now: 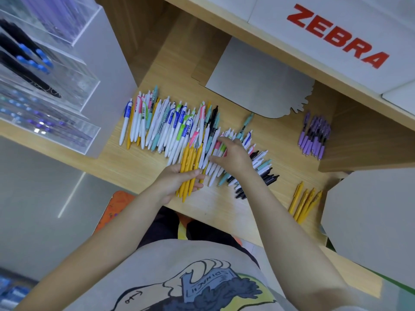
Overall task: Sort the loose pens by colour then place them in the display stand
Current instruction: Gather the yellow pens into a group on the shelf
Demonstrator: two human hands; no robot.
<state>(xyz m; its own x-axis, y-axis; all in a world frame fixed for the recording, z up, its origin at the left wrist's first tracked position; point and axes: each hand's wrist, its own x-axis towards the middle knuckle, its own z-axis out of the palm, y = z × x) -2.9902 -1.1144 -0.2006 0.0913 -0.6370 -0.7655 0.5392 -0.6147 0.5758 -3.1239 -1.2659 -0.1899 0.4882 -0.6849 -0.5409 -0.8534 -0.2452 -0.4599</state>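
At far left, clear acrylic display stand, tiered compartments already loaded with dark, blue-capped and purple pens, open tops facing the shelf, apparently for easy dropping in. Right of it, on the wooden shelf, mixed pens fanned out in a loose row, likely spread so each colour shows. At the near edge of that row, left hand curled round a bundle of yellow pens, kept together as 1 colour group. Just right, right hand lying over the pile, fingers bent down among white and pink barrels; pinching 1 or only raking, cannot tell. Near right, 4 or so sorted yellow pens laid parallel. Far right, purple pens bunched apart, well clear of the unsorted heap.
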